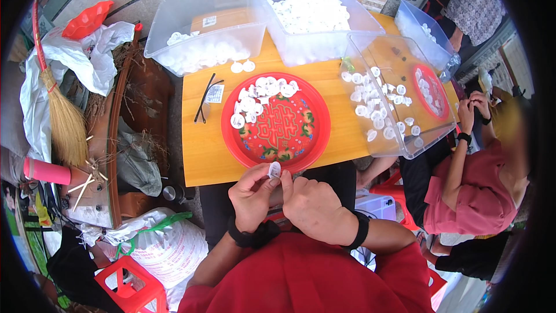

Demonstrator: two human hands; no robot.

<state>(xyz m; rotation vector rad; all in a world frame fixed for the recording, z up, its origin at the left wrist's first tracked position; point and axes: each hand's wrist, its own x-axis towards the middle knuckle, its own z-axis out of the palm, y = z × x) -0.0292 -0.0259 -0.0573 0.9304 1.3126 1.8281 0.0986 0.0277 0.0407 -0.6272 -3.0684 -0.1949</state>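
My left hand (253, 198) pinches a small round white plastic piece (274, 169) between thumb and fingertips, just over the near rim of a red tray. Close beside it, my right hand (317, 207) is closed, with thumb and forefinger pressed together near the piece. Whatever lies between those fingertips is too small to make out. The round red tray (272, 152), patterned with flowers and fruit, carries a cluster of similar white pieces (255, 97) along its far left side. Both my wrists wear dark bands.
Clear plastic bins (168, 20) with white pieces stand along the back of the wooden table (202, 165). A transparent bin (428, 145) sits at the right, eyeglasses (204, 98) at the left. A co-worker (469, 191) sits to the right; a broom (66, 116) stands left.
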